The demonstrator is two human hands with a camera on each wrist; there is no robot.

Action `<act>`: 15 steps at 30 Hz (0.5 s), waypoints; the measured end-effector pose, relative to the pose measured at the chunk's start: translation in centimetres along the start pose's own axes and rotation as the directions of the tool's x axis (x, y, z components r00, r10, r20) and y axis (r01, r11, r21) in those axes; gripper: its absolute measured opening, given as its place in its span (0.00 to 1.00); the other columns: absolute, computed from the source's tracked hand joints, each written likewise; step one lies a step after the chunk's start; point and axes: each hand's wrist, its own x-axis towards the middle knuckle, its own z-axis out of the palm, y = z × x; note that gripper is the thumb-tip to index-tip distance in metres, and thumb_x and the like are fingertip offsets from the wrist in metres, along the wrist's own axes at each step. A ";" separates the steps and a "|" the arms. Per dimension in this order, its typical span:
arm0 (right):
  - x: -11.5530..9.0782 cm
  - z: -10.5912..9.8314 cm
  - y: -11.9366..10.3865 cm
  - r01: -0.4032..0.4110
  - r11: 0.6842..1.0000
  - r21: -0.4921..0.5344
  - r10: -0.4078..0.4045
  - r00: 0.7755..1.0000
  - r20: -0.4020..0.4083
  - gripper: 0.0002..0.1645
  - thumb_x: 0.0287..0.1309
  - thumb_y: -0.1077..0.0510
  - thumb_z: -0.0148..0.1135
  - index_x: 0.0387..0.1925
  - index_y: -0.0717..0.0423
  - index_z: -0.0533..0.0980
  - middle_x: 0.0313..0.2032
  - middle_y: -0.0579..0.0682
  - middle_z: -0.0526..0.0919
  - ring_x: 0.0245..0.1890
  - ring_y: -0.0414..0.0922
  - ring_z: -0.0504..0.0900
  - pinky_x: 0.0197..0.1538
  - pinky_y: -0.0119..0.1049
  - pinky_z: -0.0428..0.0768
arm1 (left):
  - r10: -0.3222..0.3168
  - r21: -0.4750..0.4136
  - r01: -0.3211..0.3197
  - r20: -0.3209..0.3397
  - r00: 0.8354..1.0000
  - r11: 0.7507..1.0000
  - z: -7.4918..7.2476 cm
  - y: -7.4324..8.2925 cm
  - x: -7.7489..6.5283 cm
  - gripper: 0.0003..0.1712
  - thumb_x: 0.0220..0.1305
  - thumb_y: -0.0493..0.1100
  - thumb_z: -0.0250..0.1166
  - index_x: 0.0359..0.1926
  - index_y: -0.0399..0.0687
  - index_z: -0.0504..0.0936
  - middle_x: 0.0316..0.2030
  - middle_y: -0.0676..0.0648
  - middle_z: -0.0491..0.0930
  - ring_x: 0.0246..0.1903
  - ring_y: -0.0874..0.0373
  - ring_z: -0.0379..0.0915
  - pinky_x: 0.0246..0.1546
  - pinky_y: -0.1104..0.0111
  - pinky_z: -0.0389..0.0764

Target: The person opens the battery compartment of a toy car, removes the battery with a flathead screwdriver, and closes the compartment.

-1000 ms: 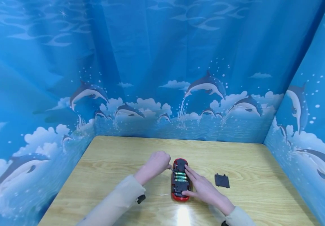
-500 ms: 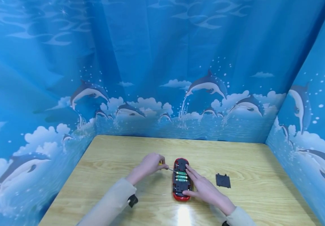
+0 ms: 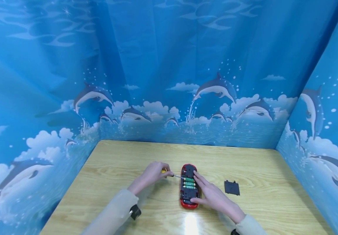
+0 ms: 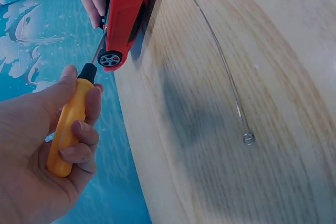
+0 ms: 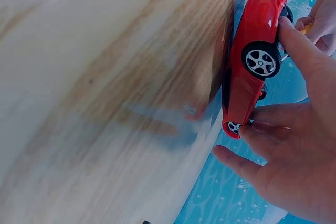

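Observation:
A red toy car [image 3: 189,204] lies upside down on the table, its black underside facing up. Several green batteries [image 3: 189,183] sit side by side in its uncovered compartment. My left hand [image 3: 152,174] grips a screwdriver [image 4: 71,124] by its yellow handle, and the shaft reaches over the car's left edge to the far end of the battery row. The exact tip contact is hidden in the wrist views. My right hand [image 3: 214,195] rests along the car's right side, fingers and thumb spread and mostly straight, touching its underside near the wheels [image 5: 261,60].
A black battery cover [image 3: 232,188] lies on the wooden table [image 3: 122,156] to the right of the car. A thin curved wire [image 4: 220,51] with a small round end extends from the car's left side. Blue dolphin-print curtains [image 3: 169,65] surround the table.
My left hand has drawn back leftward and turned, so the screwdriver's yellow handle and shaft now show more. The right hand and car have stayed nearly still.

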 end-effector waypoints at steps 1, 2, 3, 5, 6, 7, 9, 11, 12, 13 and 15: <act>0.0 0.0 0.0 -0.001 1.000 -0.001 0.001 1.000 0.002 0.57 0.46 0.25 0.53 0.67 0.58 0.56 0.70 0.53 0.50 0.50 0.56 0.77 0.49 0.47 0.78 | 0.000 -0.008 0.000 -0.001 1.000 1.000 0.0 -0.1 0.0 0.14 0.54 0.61 0.61 0.26 0.59 0.81 0.19 0.62 0.76 0.17 0.67 0.68 0.18 0.74 0.69; 0.0 0.0 0.0 -0.004 1.000 -0.001 0.004 1.000 0.004 0.57 0.46 0.25 0.53 0.68 0.58 0.56 0.70 0.53 0.50 0.50 0.56 0.77 0.49 0.46 0.78 | 0.003 -0.016 -0.003 -0.002 1.000 1.000 0.1 -0.1 0.0 0.13 0.54 0.61 0.61 0.26 0.59 0.81 0.19 0.62 0.76 0.18 0.67 0.68 0.18 0.74 0.69; 0.0 0.1 0.0 -0.006 1.000 0.000 0.006 1.000 0.005 0.57 0.46 0.25 0.53 0.68 0.58 0.56 0.70 0.53 0.50 0.50 0.56 0.77 0.48 0.46 0.78 | 0.005 -0.025 -0.005 -0.003 1.000 1.000 0.1 -0.1 0.0 0.13 0.54 0.60 0.62 0.26 0.59 0.81 0.19 0.62 0.76 0.18 0.67 0.69 0.18 0.74 0.69; 0.0 0.1 0.0 -0.009 1.000 0.000 0.009 1.000 0.005 0.57 0.46 0.25 0.53 0.68 0.58 0.56 0.70 0.53 0.50 0.50 0.56 0.77 0.48 0.46 0.79 | 0.009 -0.038 -0.009 -0.006 1.000 0.999 0.1 -0.2 -0.1 0.12 0.54 0.60 0.62 0.26 0.59 0.81 0.19 0.62 0.76 0.18 0.67 0.69 0.19 0.74 0.69; 0.0 0.1 0.0 -0.010 1.000 0.000 0.010 1.000 0.006 0.57 0.46 0.25 0.53 0.68 0.58 0.56 0.70 0.53 0.50 0.50 0.56 0.77 0.48 0.46 0.79 | 0.010 -0.043 -0.010 -0.007 1.000 0.999 0.2 -0.3 -0.1 0.12 0.54 0.59 0.62 0.26 0.60 0.81 0.19 0.62 0.77 0.18 0.67 0.69 0.20 0.74 0.69; 0.0 0.1 0.0 -0.011 1.000 0.000 0.011 1.000 0.006 0.57 0.46 0.25 0.53 0.68 0.58 0.56 0.70 0.53 0.50 0.50 0.56 0.77 0.47 0.46 0.79 | 0.012 -0.048 -0.013 -0.008 1.000 0.999 0.2 -0.3 -0.1 0.12 0.54 0.59 0.62 0.26 0.60 0.81 0.19 0.62 0.77 0.18 0.67 0.69 0.20 0.74 0.70; 0.0 0.1 0.0 -0.011 1.000 -0.006 0.011 1.000 0.006 0.57 0.46 0.25 0.53 0.68 0.58 0.56 0.70 0.53 0.50 0.50 0.56 0.77 0.47 0.46 0.79 | 0.013 -0.051 -0.013 -0.012 1.000 0.999 0.2 -0.3 -0.1 0.12 0.54 0.59 0.62 0.26 0.60 0.81 0.20 0.62 0.77 0.19 0.68 0.69 0.21 0.74 0.70; 0.0 0.0 0.0 -0.009 1.000 -0.012 0.009 1.000 0.005 0.57 0.46 0.25 0.52 0.68 0.58 0.56 0.70 0.53 0.50 0.50 0.56 0.77 0.47 0.46 0.79 | 0.010 -0.052 -0.011 -0.015 1.000 0.999 0.2 -0.3 -0.1 0.12 0.54 0.60 0.62 0.26 0.61 0.81 0.20 0.62 0.77 0.19 0.68 0.69 0.21 0.74 0.70; 0.0 0.0 -0.1 -0.008 1.000 -0.014 0.008 1.000 0.004 0.57 0.46 0.25 0.52 0.68 0.58 0.56 0.70 0.53 0.50 0.49 0.56 0.77 0.47 0.46 0.79 | 0.016 -0.053 -0.017 -0.019 1.000 0.998 0.3 -0.3 -0.1 0.12 0.54 0.60 0.62 0.26 0.61 0.81 0.20 0.62 0.77 0.19 0.68 0.69 0.22 0.74 0.70; 0.0 0.0 -0.1 -0.008 1.000 -0.014 0.008 1.000 0.004 0.57 0.46 0.25 0.52 0.68 0.58 0.56 0.70 0.53 0.50 0.49 0.56 0.77 0.47 0.46 0.79 | 0.015 -0.059 -0.017 -0.021 1.000 0.998 0.3 -0.4 -0.2 0.11 0.54 0.59 0.62 0.26 0.61 0.81 0.20 0.62 0.77 0.20 0.68 0.69 0.22 0.74 0.70; 0.0 -0.1 -0.1 -0.008 1.000 -0.011 0.008 1.000 0.005 0.57 0.46 0.25 0.53 0.68 0.58 0.56 0.70 0.53 0.50 0.49 0.56 0.77 0.47 0.46 0.79 | 0.010 -0.066 -0.011 -0.020 1.000 0.998 0.4 -0.4 -0.2 0.11 0.54 0.59 0.62 0.26 0.61 0.81 0.20 0.62 0.77 0.20 0.68 0.69 0.23 0.73 0.69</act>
